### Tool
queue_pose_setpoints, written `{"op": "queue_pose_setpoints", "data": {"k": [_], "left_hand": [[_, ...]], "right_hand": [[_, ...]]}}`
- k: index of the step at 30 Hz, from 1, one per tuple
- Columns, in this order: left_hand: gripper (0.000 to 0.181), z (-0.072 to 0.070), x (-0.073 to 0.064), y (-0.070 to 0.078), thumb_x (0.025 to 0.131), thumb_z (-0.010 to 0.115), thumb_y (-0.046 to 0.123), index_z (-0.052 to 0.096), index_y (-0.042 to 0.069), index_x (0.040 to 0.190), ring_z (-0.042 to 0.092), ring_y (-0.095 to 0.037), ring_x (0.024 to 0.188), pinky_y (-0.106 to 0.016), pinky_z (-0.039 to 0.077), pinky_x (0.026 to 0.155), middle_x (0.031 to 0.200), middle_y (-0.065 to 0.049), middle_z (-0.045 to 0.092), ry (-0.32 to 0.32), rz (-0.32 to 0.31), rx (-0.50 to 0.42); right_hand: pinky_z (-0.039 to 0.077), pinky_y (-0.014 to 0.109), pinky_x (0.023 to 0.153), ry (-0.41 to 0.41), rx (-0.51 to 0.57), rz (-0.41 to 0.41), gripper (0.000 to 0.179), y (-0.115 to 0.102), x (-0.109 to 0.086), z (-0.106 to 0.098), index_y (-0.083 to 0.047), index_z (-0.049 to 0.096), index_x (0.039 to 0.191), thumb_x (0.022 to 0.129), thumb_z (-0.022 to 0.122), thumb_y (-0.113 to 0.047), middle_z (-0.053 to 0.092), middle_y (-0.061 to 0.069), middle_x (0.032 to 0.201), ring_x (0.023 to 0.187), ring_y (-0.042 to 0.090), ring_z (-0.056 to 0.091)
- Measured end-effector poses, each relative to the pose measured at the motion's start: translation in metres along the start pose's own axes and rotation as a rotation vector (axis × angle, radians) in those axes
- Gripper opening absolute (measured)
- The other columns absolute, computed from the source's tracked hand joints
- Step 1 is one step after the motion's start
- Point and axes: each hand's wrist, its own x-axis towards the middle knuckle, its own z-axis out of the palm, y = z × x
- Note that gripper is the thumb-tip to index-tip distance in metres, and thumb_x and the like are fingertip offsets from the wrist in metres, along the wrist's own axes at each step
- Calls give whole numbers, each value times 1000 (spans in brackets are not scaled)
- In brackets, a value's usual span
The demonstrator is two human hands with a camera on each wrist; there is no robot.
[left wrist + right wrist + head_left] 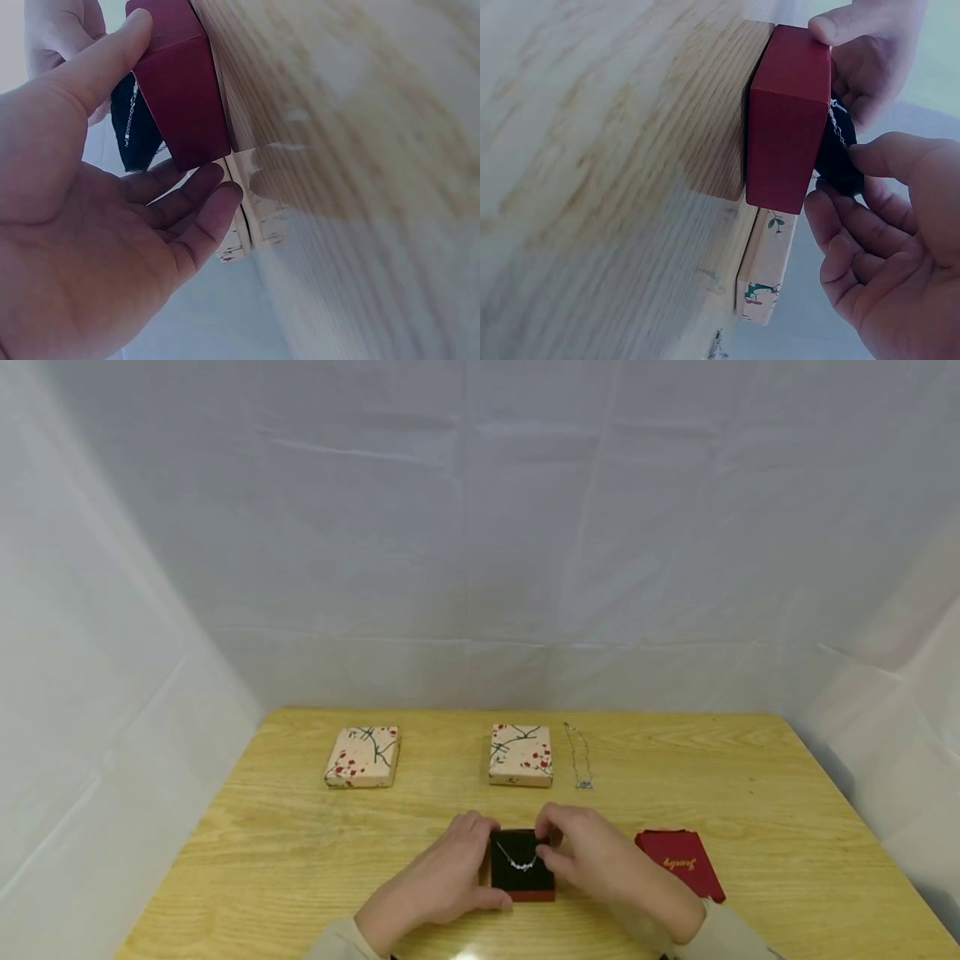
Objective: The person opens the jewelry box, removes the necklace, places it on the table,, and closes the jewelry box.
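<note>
Between the hands in the head view is a small red jewelry box (pixel 529 896) with a black pad (pixel 512 880) in its top. A silver necklace (pixel 521 866) lies across the pad. My left hand (pixel 442 872) grips the box's left side, thumb at the near corner and fingers toward the far one. With thumb and fingertips, my right hand (pixel 596 852) pinches the edge of the pad. The right wrist view shows the pad (pixel 840 161) tilted up out of the red box (pixel 787 142), the chain running over its edge.
Two floral-patterned boxes stand farther back, one at the left (pixel 363 757) and one near the middle (pixel 521 756). A second necklace (pixel 581 760) lies beside the middle one. A dark red pouch (pixel 686 860) with gold lettering lies by the right forearm. White sheeting (pixel 480 527) surrounds the wooden table (pixel 285 860).
</note>
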Motion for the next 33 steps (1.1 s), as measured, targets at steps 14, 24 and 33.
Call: {"op": "queue_pose_setpoints", "data": {"k": [14, 24, 33], "left_hand": [[84, 0, 0, 0, 80, 91, 50, 54, 2, 139, 52, -14, 114, -38, 52, 105, 123, -1, 58, -1, -8, 2], [84, 0, 1, 0, 78, 92, 50, 55, 2, 136, 51, -15, 113, -37, 52, 105, 123, -2, 58, 14, -2, 5], [97, 0, 3, -2, 76, 93, 52, 51, 2, 147, 52, -18, 119, -43, 53, 105, 132, -6, 57, 58, -6, -37]], "right_hand": [[55, 28, 73, 24, 203, 76, 17, 0, 2, -5, -17, 65, 109, 99, 76, -10, 68, -9, 98, 90, 11, 65], [56, 30, 76, 83, 189, 34, 17, 1, 1, -11, -15, 66, 110, 97, 75, -8, 69, -9, 99, 90, 9, 65], [56, 29, 77, 86, 210, 33, 16, 1, 1, -18, -14, 65, 112, 99, 74, -9, 69, -6, 103, 93, 11, 65]]}}
